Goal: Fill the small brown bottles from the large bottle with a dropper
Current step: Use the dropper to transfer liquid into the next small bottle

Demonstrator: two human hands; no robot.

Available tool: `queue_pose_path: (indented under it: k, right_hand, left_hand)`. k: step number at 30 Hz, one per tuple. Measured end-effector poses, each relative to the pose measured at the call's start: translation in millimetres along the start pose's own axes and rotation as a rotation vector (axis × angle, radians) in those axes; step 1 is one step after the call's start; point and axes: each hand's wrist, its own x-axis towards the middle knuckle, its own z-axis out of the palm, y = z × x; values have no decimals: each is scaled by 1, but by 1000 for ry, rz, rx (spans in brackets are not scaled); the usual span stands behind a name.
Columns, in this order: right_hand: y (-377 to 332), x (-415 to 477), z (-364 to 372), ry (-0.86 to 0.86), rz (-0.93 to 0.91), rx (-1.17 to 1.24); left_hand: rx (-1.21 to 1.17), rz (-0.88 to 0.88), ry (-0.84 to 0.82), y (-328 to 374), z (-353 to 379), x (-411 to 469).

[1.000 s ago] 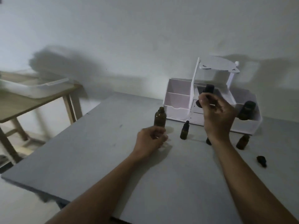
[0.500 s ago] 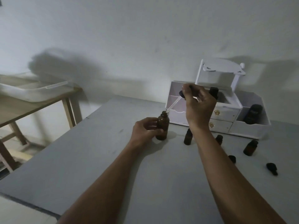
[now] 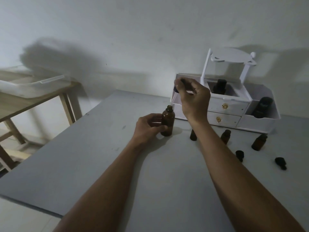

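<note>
Smooth, round brown glass: large bottle (image 3: 168,124), upright and uncapped on a matte grey table (image 3: 83,156). Three small brown bottles (image 3: 259,142) off to the right, near a glossy white plastic organizer (image 3: 225,106); one half hidden behind the right forearm. Too dim and grainy to judge any liquid level. Left hand (image 3: 148,128) curled round the large bottle's body. Right hand (image 3: 194,99) raised, pinching the dark bulb of a thin clear dropper (image 3: 173,99), tip at the bottle's mouth.
</note>
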Motion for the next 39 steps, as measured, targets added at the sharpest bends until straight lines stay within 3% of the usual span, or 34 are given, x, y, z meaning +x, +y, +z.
queue_pose_path:
  k: [9,39]
  right_hand:
    - [20,-15,4,-195,104,-162]
    - [33,-24,11,-149,71,-200]
  left_hand:
    - [57,-8,-21,2,3,-3]
    - [97,-25,-13,10,4,-9]
